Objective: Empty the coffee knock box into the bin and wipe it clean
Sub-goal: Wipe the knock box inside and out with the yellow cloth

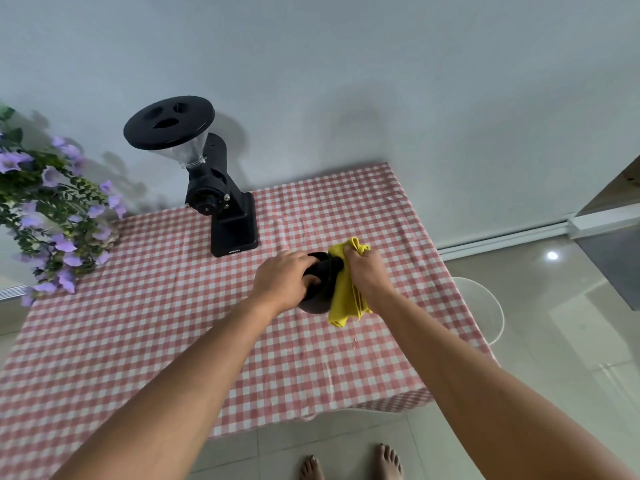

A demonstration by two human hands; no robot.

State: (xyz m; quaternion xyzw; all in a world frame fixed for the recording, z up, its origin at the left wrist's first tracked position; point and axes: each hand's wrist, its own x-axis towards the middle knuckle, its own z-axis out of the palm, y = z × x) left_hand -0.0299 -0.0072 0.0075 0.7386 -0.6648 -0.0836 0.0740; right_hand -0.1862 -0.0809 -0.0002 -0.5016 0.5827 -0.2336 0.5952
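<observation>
The black knock box (pixel 319 295) is held above the checked tablecloth, tilted on its side with its opening facing right. My left hand (pixel 284 280) grips its body from the left, fingers curled round the rim. My right hand (pixel 367 274) grips a yellow cloth (pixel 344 299) and presses it against the box's open side. The cloth hangs down below my hand and hides the inside of the box.
A black coffee grinder (pixel 221 199) stands at the back of the table (pixel 173 323) with its pink-and-white checked cloth. Purple flowers (pixel 52 216) hang over the left side. A white round bin (pixel 485 310) stands on the floor right of the table. My bare feet show below.
</observation>
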